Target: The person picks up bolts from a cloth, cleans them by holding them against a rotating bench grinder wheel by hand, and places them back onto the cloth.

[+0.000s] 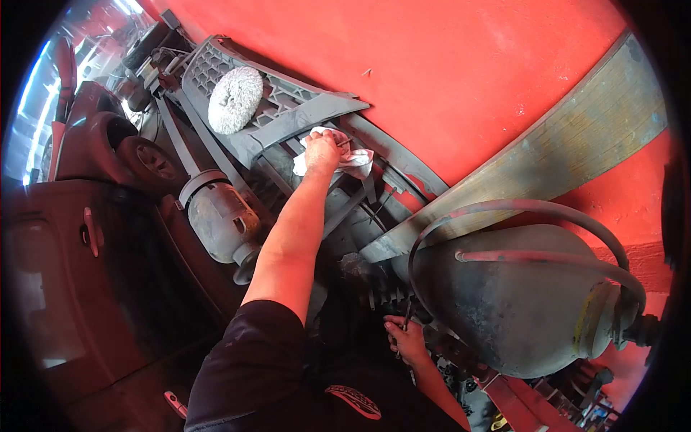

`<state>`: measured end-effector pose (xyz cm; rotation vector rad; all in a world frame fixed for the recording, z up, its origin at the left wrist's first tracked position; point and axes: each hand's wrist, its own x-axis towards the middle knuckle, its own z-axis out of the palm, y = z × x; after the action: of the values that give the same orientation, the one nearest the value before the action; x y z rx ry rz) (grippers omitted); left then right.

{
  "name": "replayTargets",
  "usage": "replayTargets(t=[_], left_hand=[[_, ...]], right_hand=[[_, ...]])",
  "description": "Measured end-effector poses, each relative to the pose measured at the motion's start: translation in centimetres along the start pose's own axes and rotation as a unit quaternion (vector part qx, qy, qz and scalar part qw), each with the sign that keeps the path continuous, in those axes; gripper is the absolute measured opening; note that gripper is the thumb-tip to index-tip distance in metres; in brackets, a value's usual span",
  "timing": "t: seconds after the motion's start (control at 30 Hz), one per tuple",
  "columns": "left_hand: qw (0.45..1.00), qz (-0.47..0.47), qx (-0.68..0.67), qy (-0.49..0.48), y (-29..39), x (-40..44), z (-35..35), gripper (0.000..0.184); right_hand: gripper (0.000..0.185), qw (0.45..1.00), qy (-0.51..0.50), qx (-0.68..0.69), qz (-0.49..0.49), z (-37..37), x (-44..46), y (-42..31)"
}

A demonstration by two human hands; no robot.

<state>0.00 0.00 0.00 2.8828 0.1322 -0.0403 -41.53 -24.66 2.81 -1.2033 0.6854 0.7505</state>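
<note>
My left hand (323, 150) is stretched far forward, its fingers closed on a crumpled white cloth (354, 163) with darker marks. The cloth lies against a grey slatted panel beside the red wall. Close to my body, my right hand (407, 341) is closed around a thin, dark metal tool (406, 317); its exact kind is too small to tell. Left of the cloth, a round white fluffy polishing pad (235, 100) rests on a grey car grille (291, 119). My left hand is not touching the pad.
A dark red car (86, 273) stands along the left. Below the grille is a grey cylinder (223, 216). To the right sit a large dark tank (511, 302) with a curved hose (533, 207) and a long wooden board (547, 165) leaning on the red wall (461, 79).
</note>
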Motion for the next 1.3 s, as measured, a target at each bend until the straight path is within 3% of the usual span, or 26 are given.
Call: replayTargets(t=[0.1,0.23,0.3,0.43,0.5,0.53,0.6,0.7,0.77,0.83,0.97,1.03,1.1,1.17,1.2,1.27,1.3], left_hand=[[0.997,-0.005,-0.024,0.067,1.6,-1.1,-0.7,0.062],[0.986,-0.061,-0.061,0.142,2.4,-5.0,-3.1,0.052],[0.921,-0.030,-0.157,0.354,4.0,-9.2,-4.3,0.042],[0.924,0.001,-0.321,0.209,7.6,-24.6,-3.9,0.026],[0.954,-0.033,-0.295,0.053,7.6,-31.5,-5.2,0.025],[0.953,-0.041,-0.296,0.054,7.4,-32.7,-6.6,0.025],[0.950,-0.045,-0.294,-0.095,6.9,-35.6,-8.6,0.027],[0.944,-0.088,-0.318,-0.027,6.1,-35.9,-9.3,0.028],[0.936,-0.058,-0.335,0.095,5.0,-35.7,-8.9,0.027],[0.942,-0.037,-0.311,0.120,4.2,-35.6,-10.0,0.025],[0.901,-0.106,-0.379,0.180,3.2,-36.1,-10.7,0.019],[0.846,-0.206,-0.466,0.154,3.1,-36.4,-10.5,0.016],[0.698,-0.291,-0.650,0.074,2.7,-36.2,-10.9,0.017],[0.579,-0.305,-0.755,0.045,2.0,-36.1,-10.5,0.019],[0.576,-0.305,-0.757,0.049,1.8,-36.0,-10.4,0.019],[0.448,-0.332,-0.829,0.041,1.4,-35.8,-10.1,0.022],[0.445,-0.330,-0.831,0.045,1.2,-35.7,-9.9,0.022]], right_hand=[[0.026,1.000,0.008,-0.005,0.000,-0.6,-0.1,-0.5],[0.019,0.989,-0.006,0.149,0.017,0.3,-0.7,-0.5],[0.018,0.979,-0.012,0.204,0.029,0.5,-0.3,-0.7],[0.020,0.963,-0.017,0.268,-0.006,1.7,1.4,-3.0],[0.022,0.952,-0.055,0.297,-0.046,2.8,2.9,-5.0],[0.023,0.945,-0.091,0.305,-0.072,3.3,4.1,-5.5],[0.025,0.943,-0.039,0.320,-0.081,5.5,5.9,-6.9],[0.031,0.954,-0.079,0.268,-0.105,9.8,5.5,-9.6],[0.035,0.939,-0.141,0.285,-0.132,11.8,5.5,-10.2],[0.039,0.930,-0.205,0.282,-0.117,13.2,5.6,-10.7],[0.056,0.946,-0.187,0.246,-0.098,15.8,5.0,-11.9],[0.062,0.958,-0.165,0.215,-0.097,16.6,4.7,-12.2],[0.067,0.968,-0.141,0.185,-0.095,17.2,4.5,-12.3],[0.074,0.973,-0.127,0.175,-0.079,17.6,4.4,-12.2],[0.069,0.970,-0.165,0.160,-0.072,17.2,4.1,-12.3],[0.060,0.969,-0.205,0.118,-0.076,15.9,5.3,-11.7],[0.052,0.964,-0.241,0.081,-0.080,15.9,5.3,-11.7]])
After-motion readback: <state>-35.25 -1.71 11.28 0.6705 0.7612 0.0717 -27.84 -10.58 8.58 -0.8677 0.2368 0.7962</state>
